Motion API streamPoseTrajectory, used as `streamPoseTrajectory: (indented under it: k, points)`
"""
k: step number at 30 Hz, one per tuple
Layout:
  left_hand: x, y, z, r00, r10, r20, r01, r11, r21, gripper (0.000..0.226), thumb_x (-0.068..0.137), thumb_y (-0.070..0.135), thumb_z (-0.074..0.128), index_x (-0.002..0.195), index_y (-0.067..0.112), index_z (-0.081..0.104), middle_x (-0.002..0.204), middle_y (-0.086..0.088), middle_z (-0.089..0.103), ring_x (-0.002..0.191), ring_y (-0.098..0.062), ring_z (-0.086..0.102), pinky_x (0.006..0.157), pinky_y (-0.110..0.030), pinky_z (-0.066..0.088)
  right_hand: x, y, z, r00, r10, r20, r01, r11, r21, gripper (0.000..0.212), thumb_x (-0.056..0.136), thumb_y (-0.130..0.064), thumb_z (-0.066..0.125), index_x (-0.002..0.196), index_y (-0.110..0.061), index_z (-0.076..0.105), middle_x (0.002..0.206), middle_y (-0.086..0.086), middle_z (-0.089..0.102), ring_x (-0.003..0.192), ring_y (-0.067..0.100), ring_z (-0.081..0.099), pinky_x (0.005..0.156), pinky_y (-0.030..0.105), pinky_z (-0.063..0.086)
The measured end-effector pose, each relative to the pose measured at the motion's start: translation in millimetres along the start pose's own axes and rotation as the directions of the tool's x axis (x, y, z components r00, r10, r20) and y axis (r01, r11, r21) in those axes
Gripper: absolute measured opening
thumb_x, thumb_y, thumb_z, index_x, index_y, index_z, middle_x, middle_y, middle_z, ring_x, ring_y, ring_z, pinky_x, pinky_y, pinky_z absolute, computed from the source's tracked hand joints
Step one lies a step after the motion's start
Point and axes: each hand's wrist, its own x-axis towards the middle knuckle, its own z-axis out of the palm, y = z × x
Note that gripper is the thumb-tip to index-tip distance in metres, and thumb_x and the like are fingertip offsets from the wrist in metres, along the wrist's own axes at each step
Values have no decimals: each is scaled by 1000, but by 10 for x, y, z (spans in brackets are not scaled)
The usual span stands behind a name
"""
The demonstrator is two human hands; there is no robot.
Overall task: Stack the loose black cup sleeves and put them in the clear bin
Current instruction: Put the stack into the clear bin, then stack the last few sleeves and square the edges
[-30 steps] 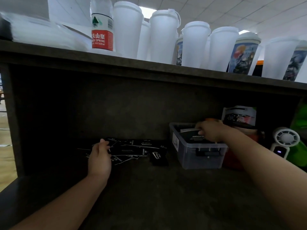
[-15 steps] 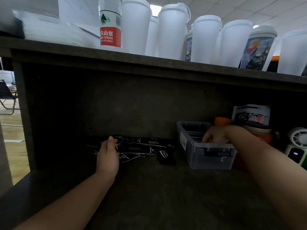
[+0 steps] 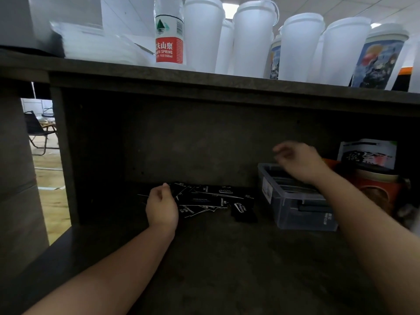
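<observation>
Black cup sleeves [image 3: 204, 198] flat, long axes mixed

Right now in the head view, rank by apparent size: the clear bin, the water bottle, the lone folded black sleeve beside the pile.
1. Clear bin and water bottle: similar, and the bottle is cropped, so unranked.
2. Lone black sleeve, clearly smallest.

Left hand [image 3: 161, 206] rests on left edge of scattered black cup sleeves [image 3: 205, 197] at back of lower shelf [image 3: 216, 264], fingers curled onto pile. One sleeve [image 3: 242, 210] lies apart, just right of pile. Right hand [image 3: 300, 161] blurred, empty, fingers loosely bent, above clear bin [image 3: 297, 209]. Dark sleeves stand inside bin. Orange canister [image 3: 377, 192] right of bin. Upper shelf: water bottle [image 3: 169, 34], white cups [image 3: 252, 39].
</observation>
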Motion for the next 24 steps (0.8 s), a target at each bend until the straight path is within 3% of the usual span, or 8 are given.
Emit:
streamPoseTrajectory:
  k: [2, 5, 8, 10, 13, 17, 20, 24]
  points:
    - [24, 40, -9, 999, 5, -41, -5, 1000, 18, 32, 103, 36, 39, 121, 17, 58, 99, 4, 55, 91, -12, 52, 79, -28, 36, -143, -343, 255, 980, -168, -103, 173, 984, 34, 20, 91, -13, 56, 103, -23, 69, 91, -5, 65, 83, 9, 59, 77, 17, 39]
    - [94, 40, -56, 996, 12, -87, -13, 1000, -3, 34, 103, 36, 39, 123, 17, 58, 108, 1, 56, 101, -17, 52, 85, -31, 37, -161, -495, 902, 959, -262, 105, 270, 959, -80, 26, 92, -16, 50, 112, -24, 65, 101, 4, 69, 89, 21, 64, 78, 22, 45]
    - [152, -2, -97, 994, 36, -102, -39, 999, -27, 30, 102, 34, 41, 121, 19, 59, 113, 0, 58, 105, -17, 54, 87, -31, 38, 20, -288, 1425, 930, -29, 366, 125, 962, -241, 42, 96, -27, 48, 137, -18, 42, 128, 15, 57, 114, 31, 56, 93, 36, 48]
    - [173, -13, -111, 994, 29, -102, -35, 998, -58, 28, 101, 34, 41, 117, 20, 60, 110, 1, 58, 106, -19, 55, 86, -32, 39, 153, -82, 1607, 899, 108, 425, -12, 975, -222, 58, 95, -38, 51, 145, -17, 29, 140, 16, 46, 126, 33, 46, 102, 40, 43]
    - [209, -38, -112, 997, 18, -79, -24, 996, -83, 29, 102, 36, 40, 118, 22, 60, 111, 3, 58, 107, -19, 54, 92, -35, 41, 299, 128, 1724, 857, 168, 488, -103, 982, -157, 80, 88, -53, 57, 151, -22, 18, 151, 10, 34, 137, 31, 35, 110, 44, 35]
    - [289, -57, -89, 997, 8, -74, -15, 995, -100, 29, 102, 39, 38, 115, 24, 60, 111, 4, 58, 109, -20, 54, 98, -38, 41, 369, 207, 1758, 887, 112, 448, -50, 988, -148, 74, 84, -53, 63, 142, -17, 36, 141, 8, 48, 127, 28, 47, 106, 46, 39]
    - [326, -56, -108, 995, 3, -96, -11, 996, -85, 34, 102, 39, 37, 117, 22, 61, 115, 1, 60, 111, -22, 55, 103, -45, 42, 298, 122, 1651, 926, 37, 375, 20, 989, -148, 67, 82, -54, 66, 132, -13, 49, 130, 10, 58, 116, 26, 56, 97, 39, 47]
    - [337, 4, -189, 996, 70, -57, -73, 996, -50, 33, 102, 38, 38, 114, 20, 62, 110, 0, 62, 105, -22, 57, 97, -42, 45, 76, -182, 1336, 963, -67, 260, 91, 993, -82, 65, 83, -55, 65, 132, -16, 50, 121, 9, 63, 111, 22, 60, 90, 31, 49]
